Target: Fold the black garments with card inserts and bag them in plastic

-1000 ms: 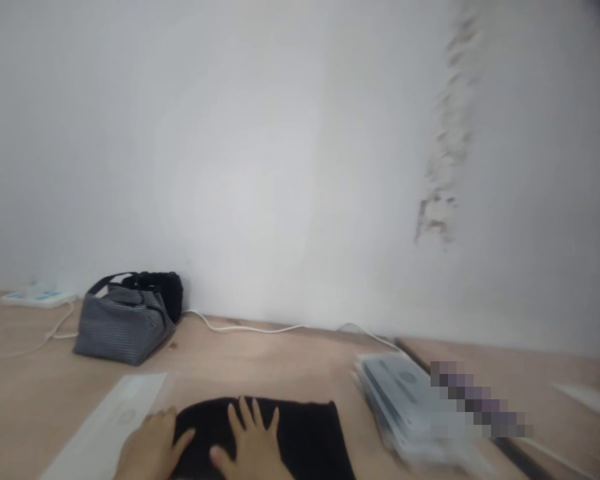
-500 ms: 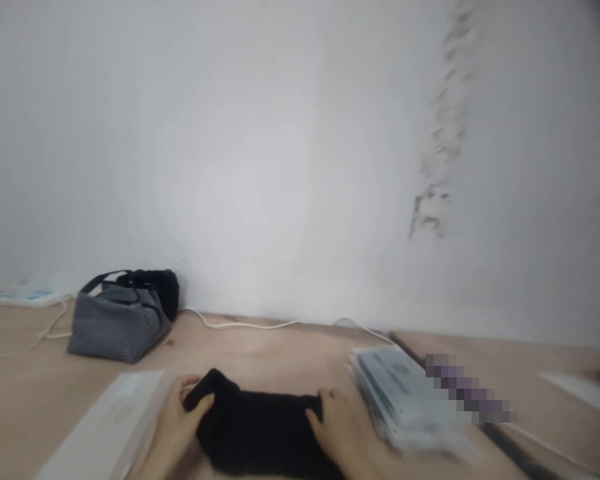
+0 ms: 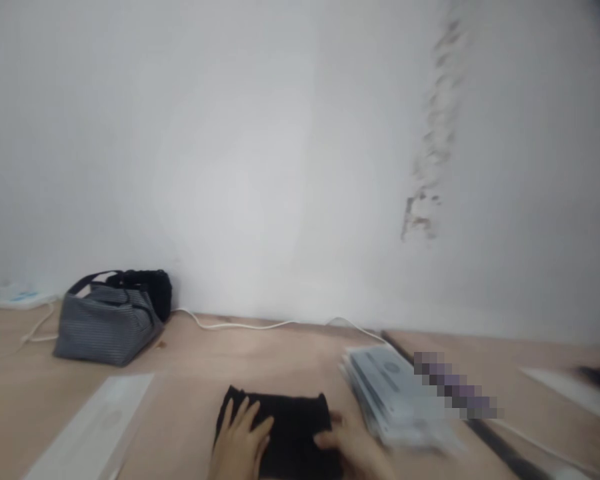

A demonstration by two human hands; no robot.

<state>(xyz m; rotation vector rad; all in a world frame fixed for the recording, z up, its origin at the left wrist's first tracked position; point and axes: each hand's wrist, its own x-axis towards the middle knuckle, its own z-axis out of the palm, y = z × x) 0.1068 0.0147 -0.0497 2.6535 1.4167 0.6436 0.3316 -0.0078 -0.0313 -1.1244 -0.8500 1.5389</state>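
A wooden desk point(image 3: 260, 357) meets a pale wall point(image 3: 230, 167). Nearest, the black cloth point(image 3: 297, 430) lies on the desk between the hands. The left hand point(image 3: 239, 443) rests spread on it, gripping nothing; the right hand point(image 3: 353, 445) has its thumb over the right edge, but I cannot tell whether it pinches. Light, even left-hand pressure should keep the cloth flat while that edge is squared. Packs point(image 3: 393, 390) lie to the right; farther back stands the bag point(image 3: 105, 327).
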